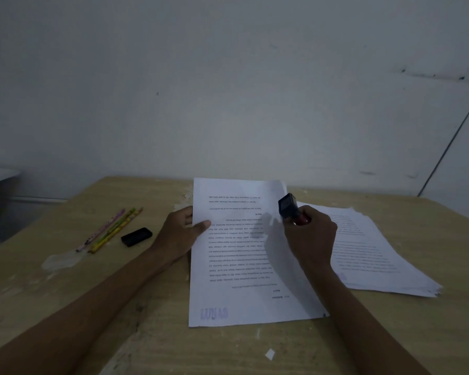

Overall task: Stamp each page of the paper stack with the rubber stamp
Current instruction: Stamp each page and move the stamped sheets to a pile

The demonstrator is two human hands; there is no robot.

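Note:
A printed page [241, 269] lies in the middle of the wooden table [146, 307], with a blue stamp mark [214, 313] near its lower left corner. My left hand [180, 232] pinches the page's left edge, thumb on top. My right hand [309, 235] grips the rubber stamp [289, 205], a black head on a red handle, held above the page's upper right part. A spread stack of printed pages [377, 247] lies to the right, partly behind my right arm.
Three pencils [111, 230] lie side by side at the left, with a small black stamp cap [136, 236] beside them. A white wall stands right behind the table's far edge. A scrap of paper [270, 354] lies near the front edge.

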